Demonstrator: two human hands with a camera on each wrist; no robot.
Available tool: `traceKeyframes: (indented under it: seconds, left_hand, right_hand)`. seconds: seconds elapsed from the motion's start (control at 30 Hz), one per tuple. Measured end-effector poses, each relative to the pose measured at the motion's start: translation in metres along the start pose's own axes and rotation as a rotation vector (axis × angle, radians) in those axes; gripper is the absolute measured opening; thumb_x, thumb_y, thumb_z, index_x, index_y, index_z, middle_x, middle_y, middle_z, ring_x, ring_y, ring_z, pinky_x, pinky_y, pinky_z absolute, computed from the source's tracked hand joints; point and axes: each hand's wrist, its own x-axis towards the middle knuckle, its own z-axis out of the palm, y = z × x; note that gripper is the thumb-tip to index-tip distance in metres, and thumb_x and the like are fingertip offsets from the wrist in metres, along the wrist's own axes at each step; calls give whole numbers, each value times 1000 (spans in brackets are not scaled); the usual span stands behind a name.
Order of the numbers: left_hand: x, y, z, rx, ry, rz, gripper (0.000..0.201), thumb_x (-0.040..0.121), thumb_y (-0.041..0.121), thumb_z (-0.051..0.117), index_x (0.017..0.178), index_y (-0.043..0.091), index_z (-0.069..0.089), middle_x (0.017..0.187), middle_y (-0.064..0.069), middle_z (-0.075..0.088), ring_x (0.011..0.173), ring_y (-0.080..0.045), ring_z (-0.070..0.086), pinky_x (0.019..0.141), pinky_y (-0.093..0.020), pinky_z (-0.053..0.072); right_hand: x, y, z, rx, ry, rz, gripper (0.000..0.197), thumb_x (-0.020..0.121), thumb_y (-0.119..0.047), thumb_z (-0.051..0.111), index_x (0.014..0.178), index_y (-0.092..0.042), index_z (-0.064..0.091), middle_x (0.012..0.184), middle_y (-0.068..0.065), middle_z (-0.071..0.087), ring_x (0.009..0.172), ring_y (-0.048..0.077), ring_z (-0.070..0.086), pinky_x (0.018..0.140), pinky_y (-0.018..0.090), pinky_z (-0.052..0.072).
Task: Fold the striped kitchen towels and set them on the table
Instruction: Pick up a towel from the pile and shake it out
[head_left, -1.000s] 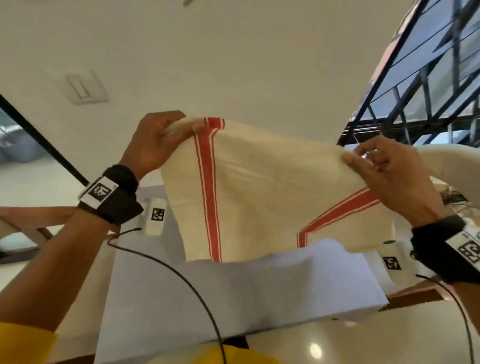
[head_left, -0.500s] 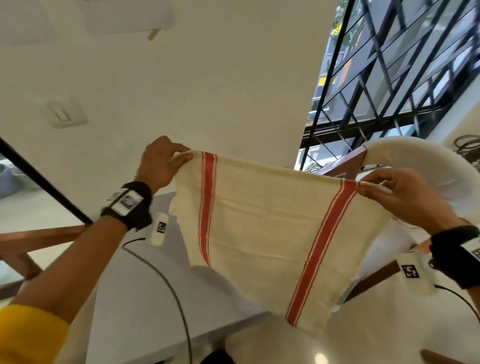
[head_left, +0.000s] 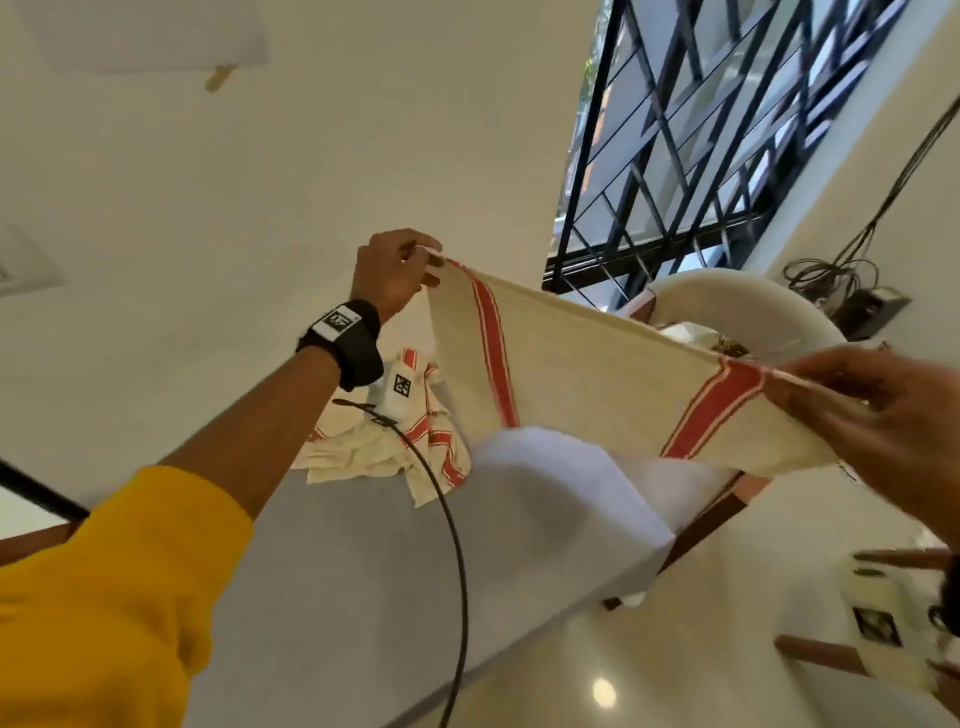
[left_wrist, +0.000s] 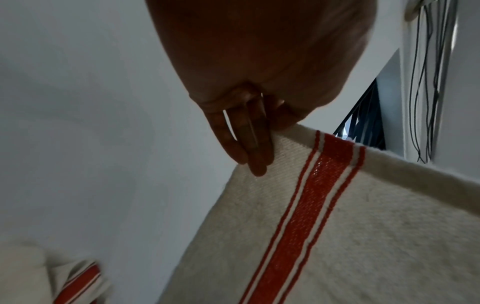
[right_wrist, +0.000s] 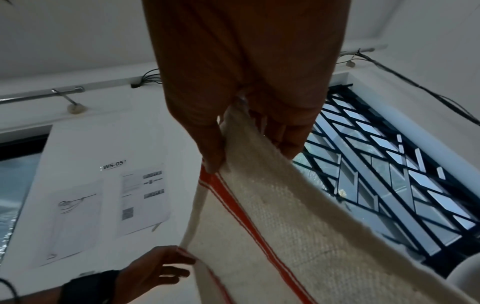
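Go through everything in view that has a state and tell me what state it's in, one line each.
Held towel: in the air, stretched flat between both hands, not yet folded.
Left hand: pinches one top corner of the held towel.
Right hand: pinches the opposite top corner.
Towel pile: lies crumpled and unfolded on the table.
Table: covered by a white cloth.

In the head view the right hand is blurred and cut off by the right edge, its wrist out of sight. The held towel hides part of the tabletop and the chair behind it. The left wrist camera blocks part of the crumpled towels.
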Motion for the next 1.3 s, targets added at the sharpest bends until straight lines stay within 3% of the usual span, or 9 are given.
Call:
traceKeyframes:
  seconds: [0.07,0.2,0.37,0.57,0.73,0.97,1.1,1.23,1.3]
  left_hand:
    - [-5,-18,-12,-106,-22,-44,33,103,22,47,107,8,76,102,-10,78,82,-23,78,74,-36,59]
    - [-28,-78,-35,-16,-17,-115,35,101,42,61,104,11,79,98,-2,79,79,-19,78,73,-37,62]
    - [-66,-175,-84,190,-76,-146,18,98,26,69,103,14,81,104,-4,79,89,-20,77,86,-34,60]
    - [-131,-291,-150,408,-236,-376,28,97,26,70,124,19,74,126,-9,72,114,-27,68,96,-28,47]
    - [-169,-348,-173,474,-264,-488,44,97,14,66,139,24,63,140,-15,63,122,-32,61,103,-33,45]
    - [-201,-405,-193,588,-175,-545,44,100,11,57,142,22,61,132,-17,68,118,-37,63,104,-40,47]
    - [-228,-442,-200,654,-141,-547,45,101,13,54,145,21,58,123,-20,70,114,-40,63,101,-45,48]
    - [-266,-476,-202,647,-112,-591,57,105,23,53,159,14,36,159,-24,40,145,-44,40,119,-53,36]
    - [-276,-475,-194,707,-64,-522,62,106,37,48,162,19,26,168,-23,20,153,-46,24,121,-59,28]
  right_hand:
    - [-22,-13,22,-30,-145,-9,17,84,-35,74,95,-47,70,91,-30,72,84,-5,70,59,19,56]
    - [-47,-36,85,-17,-349,24,11,84,-50,71,94,-46,73,95,-20,75,87,4,73,77,19,58]
    - [-62,-29,180,-47,-430,102,16,88,-29,79,90,-43,73,92,-23,73,87,5,71,74,22,57]
    - [-110,-28,326,26,-680,217,4,89,-30,76,90,-28,73,86,-14,74,79,7,70,75,33,58]
    - [-143,-38,434,31,-857,246,11,85,-33,71,95,-27,72,93,-15,71,84,3,65,77,22,54]
    - [-208,-73,556,129,-1112,243,13,85,-25,67,95,-34,67,96,-16,64,94,8,64,85,22,50]
    - [-242,-85,602,213,-1184,194,20,88,-16,63,106,-19,71,106,-1,73,96,11,65,90,23,52]
    - [-248,-82,618,256,-1334,110,28,92,-32,69,117,-18,71,119,-2,73,94,7,66,88,21,52]
    - [-231,-66,618,235,-1171,66,29,95,-40,65,115,-21,72,119,-8,71,99,5,65,93,25,53]
